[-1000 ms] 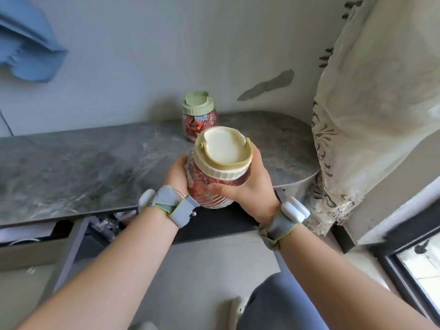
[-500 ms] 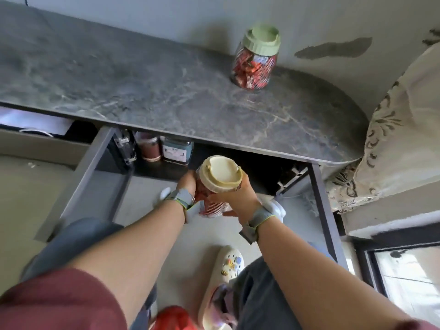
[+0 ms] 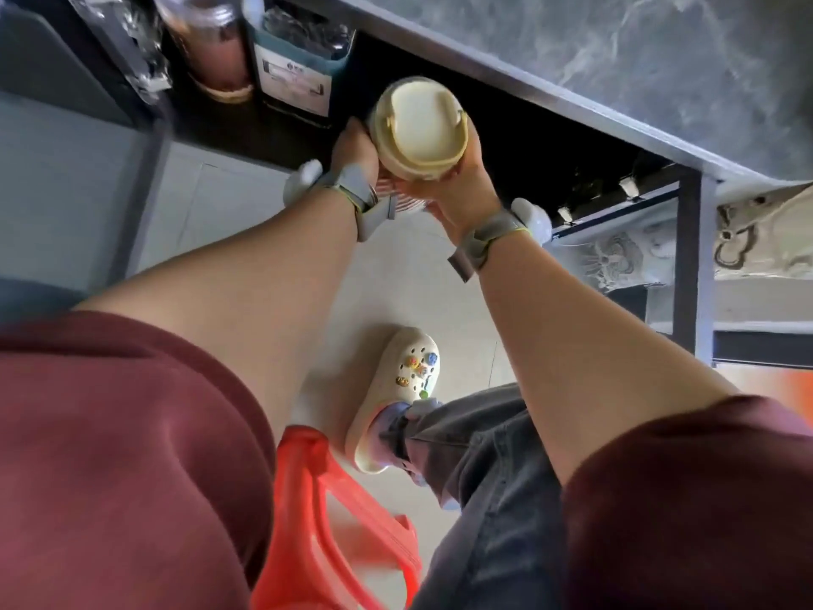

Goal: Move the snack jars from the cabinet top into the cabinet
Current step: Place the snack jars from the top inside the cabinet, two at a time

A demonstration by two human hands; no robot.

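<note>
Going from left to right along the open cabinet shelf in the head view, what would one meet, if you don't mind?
Brownish jar → teal labelled container → left hand → cream-lidded snack jar → right hand.

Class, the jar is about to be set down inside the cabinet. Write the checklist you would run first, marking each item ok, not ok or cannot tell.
1. Both hands on the jar: left hand and right hand grip it: ok.
2. Cream lid on: ok.
3. Cabinet opening unobstructed ahead: ok.
4. Free shelf spot right of the labelled container: cannot tell, too dark.
5. Jar upright: not ok, tilted.
</note>
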